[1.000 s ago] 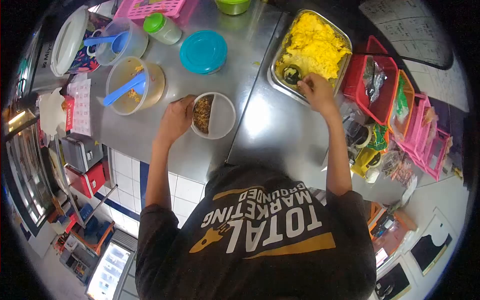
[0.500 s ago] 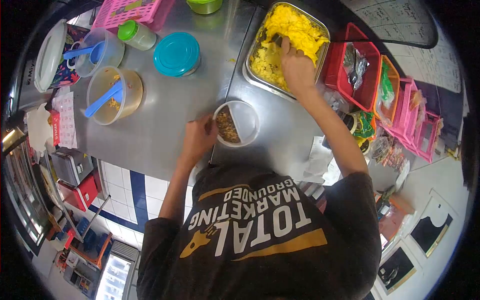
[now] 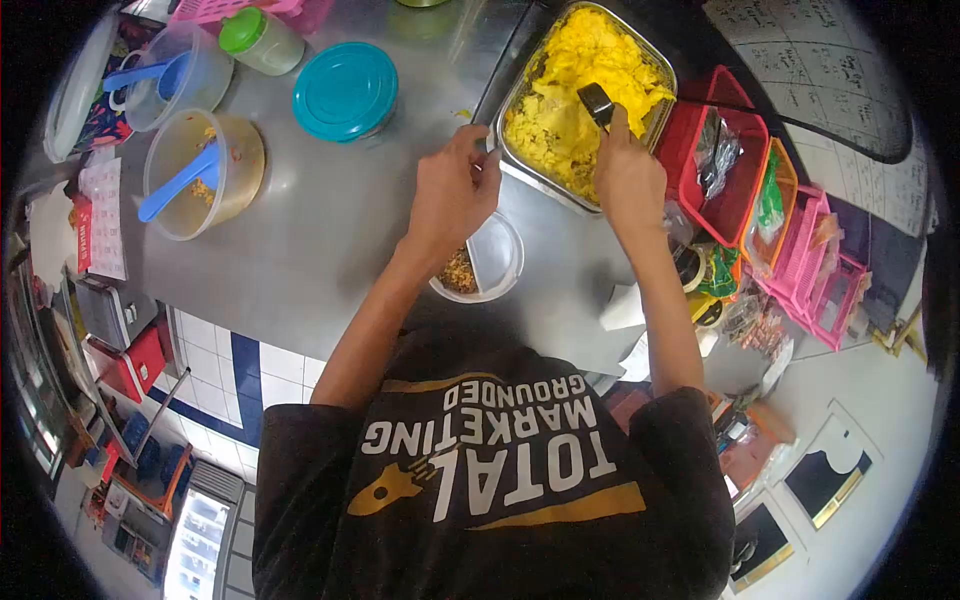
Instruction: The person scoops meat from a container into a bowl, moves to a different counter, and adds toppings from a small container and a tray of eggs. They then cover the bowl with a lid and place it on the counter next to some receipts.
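Note:
A rectangular metal tray (image 3: 588, 205) holds fluffy yellow food (image 3: 600, 50) that looks like scrambled egg. My right hand (image 3: 630, 185) is closed on the handle of a small black scoop (image 3: 596, 104), which sits over the yellow food. At the tray's near left corner, my left hand (image 3: 452, 195) has its thumb and fingers on either side of the rim. Below that hand stands a round white divided bowl (image 3: 497, 255). One side of it holds brown crumbly food (image 3: 459, 273), partly hidden by my left wrist; the other side shows bare white.
Left on the steel counter are a teal-lidded tub (image 3: 345, 92), a clear tub (image 3: 250, 165) with a blue spoon (image 3: 180, 185), and a green-lidded jar (image 3: 262, 42). To the right stand a red basket (image 3: 722, 205), an orange basket (image 3: 765, 230) and pink baskets (image 3: 812, 270).
My left hand has left the divided bowl and moved up to the tray's corner. My right hand has drawn the black scoop back toward me, and more of it shows. The view has shifted slightly.

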Action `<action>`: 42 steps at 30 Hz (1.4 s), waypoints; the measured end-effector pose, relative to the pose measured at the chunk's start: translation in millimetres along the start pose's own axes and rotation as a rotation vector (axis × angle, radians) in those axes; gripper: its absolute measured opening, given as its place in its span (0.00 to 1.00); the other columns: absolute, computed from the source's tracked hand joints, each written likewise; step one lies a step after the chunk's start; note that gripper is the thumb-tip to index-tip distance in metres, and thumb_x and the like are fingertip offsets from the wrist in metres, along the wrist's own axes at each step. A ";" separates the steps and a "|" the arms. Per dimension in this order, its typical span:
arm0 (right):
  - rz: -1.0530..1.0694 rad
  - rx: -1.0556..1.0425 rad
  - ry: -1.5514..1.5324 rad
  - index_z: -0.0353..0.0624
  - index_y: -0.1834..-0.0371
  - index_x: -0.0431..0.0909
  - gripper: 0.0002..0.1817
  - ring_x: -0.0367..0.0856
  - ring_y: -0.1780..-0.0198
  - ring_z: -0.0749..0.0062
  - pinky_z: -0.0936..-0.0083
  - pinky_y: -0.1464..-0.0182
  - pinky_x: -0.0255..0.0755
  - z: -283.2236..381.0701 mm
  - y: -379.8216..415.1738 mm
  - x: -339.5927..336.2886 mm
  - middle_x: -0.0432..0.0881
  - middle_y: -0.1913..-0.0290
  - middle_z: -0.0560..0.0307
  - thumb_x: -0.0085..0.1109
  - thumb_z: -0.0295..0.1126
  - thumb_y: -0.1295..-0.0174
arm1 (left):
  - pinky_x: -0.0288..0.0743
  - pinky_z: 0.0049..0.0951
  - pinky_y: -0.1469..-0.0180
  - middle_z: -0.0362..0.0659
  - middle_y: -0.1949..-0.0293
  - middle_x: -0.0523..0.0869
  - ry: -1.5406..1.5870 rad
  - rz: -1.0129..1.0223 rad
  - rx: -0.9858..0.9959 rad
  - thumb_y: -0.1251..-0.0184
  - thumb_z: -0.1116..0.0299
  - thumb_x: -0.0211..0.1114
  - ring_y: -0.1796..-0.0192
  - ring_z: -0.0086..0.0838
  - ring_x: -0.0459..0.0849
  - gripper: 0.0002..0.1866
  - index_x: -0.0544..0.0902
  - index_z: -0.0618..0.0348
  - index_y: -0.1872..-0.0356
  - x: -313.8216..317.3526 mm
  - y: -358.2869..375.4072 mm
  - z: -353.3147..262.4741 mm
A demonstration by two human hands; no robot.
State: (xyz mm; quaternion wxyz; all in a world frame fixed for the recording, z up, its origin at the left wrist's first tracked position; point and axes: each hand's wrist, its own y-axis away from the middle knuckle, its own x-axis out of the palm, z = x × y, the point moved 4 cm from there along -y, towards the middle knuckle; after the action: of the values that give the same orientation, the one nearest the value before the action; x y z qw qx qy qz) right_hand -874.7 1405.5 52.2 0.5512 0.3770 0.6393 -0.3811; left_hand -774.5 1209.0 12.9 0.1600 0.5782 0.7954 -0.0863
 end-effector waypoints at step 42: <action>0.274 -0.147 0.055 0.26 0.34 0.69 0.28 0.89 0.68 0.56 0.64 0.69 0.82 2.0 10.6 23.7 0.86 0.68 0.43 0.55 0.25 0.38 | 0.83 0.27 0.72 0.51 0.74 0.87 0.515 0.089 -0.391 0.27 0.79 0.61 0.72 0.30 0.90 0.11 0.67 0.65 0.52 40.2 -12.1 16.3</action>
State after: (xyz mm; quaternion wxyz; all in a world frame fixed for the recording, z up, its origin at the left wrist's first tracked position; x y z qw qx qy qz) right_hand -866.9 1409.7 27.7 0.6064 0.4295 0.6231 -0.2440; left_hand -794.7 1235.8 -17.1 0.0652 0.5737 0.7851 0.2240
